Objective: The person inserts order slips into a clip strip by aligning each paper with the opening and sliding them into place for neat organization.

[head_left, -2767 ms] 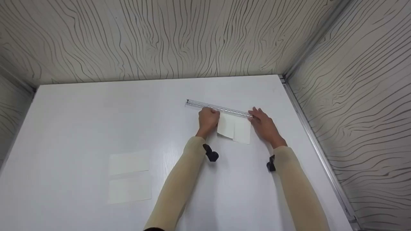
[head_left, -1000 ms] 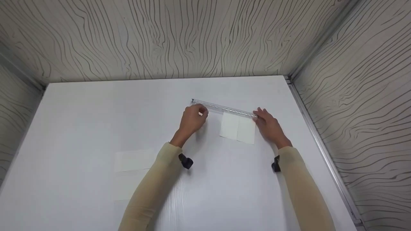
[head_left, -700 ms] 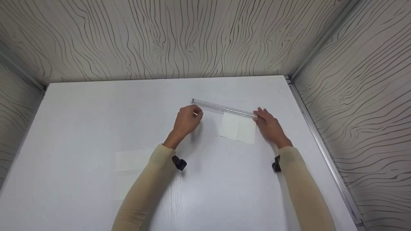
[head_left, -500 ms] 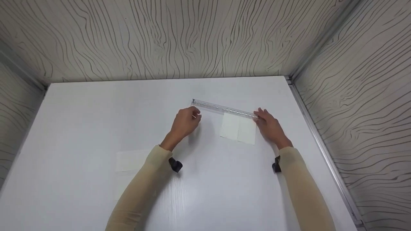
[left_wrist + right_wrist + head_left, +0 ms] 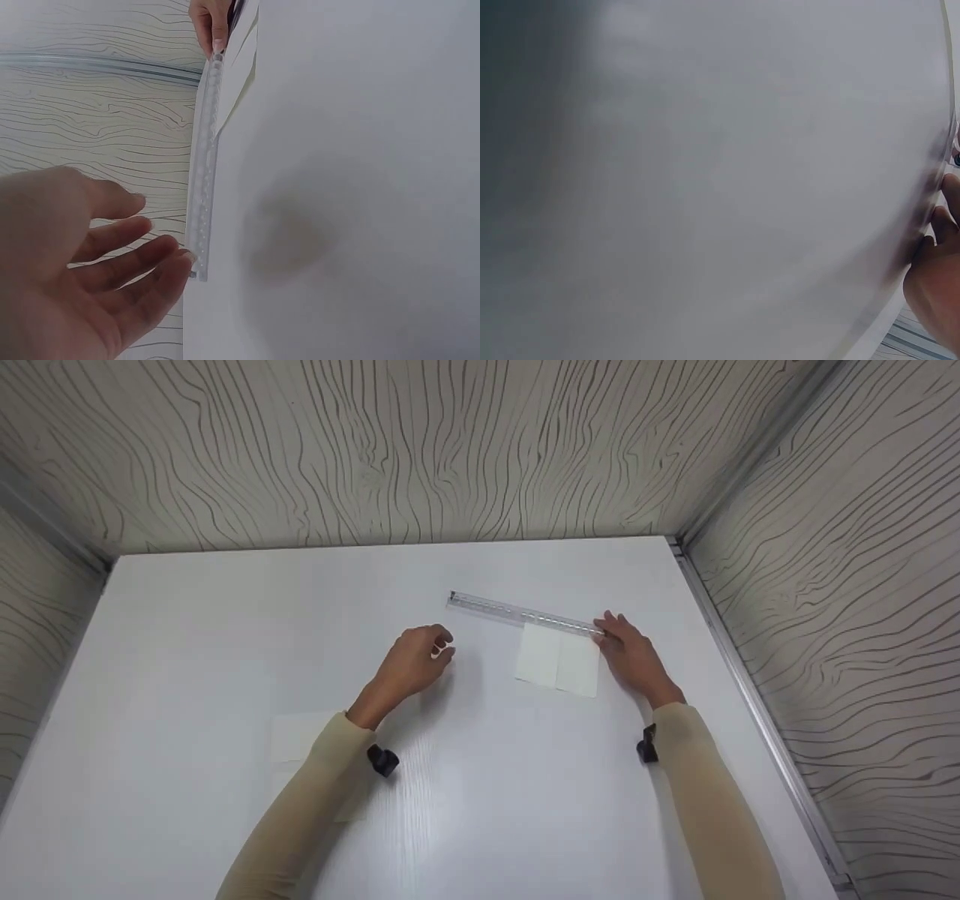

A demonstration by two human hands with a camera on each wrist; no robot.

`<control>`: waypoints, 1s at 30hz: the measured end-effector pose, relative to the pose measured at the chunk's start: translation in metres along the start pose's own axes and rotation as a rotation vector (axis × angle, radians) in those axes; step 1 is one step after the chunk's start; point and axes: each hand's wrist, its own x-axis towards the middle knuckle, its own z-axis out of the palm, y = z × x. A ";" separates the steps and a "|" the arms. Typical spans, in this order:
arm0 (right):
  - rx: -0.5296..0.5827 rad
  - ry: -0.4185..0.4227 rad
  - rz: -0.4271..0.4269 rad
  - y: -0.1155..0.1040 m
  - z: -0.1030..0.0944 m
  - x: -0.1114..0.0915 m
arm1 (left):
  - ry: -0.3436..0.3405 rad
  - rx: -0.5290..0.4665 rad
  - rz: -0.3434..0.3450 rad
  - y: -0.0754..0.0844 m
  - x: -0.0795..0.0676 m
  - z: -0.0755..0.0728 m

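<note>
The left hand (image 5: pixel 412 661) has moved off the paper sheets (image 5: pixel 538 657) to mid-frame, fingers loosely bent, empty; the right hand (image 5: pixel 632 658) still pinches the clear ruler (image 5: pixel 499 610).

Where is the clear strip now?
The clear strip lies right of centre in the head view, bordering two papers, its right end at the right hand.
</note>
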 end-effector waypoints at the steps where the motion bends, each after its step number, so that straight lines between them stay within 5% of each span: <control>1: 0.001 0.001 0.000 0.000 0.000 0.000 | -0.008 0.002 0.003 -0.001 -0.002 -0.001; 18: 0.013 -0.008 -0.017 -0.005 0.002 0.001 | -0.075 0.053 -0.030 -0.028 -0.038 -0.024; 30: 0.008 -0.003 -0.013 -0.002 0.000 -0.003 | -0.062 0.075 -0.053 -0.046 -0.065 -0.044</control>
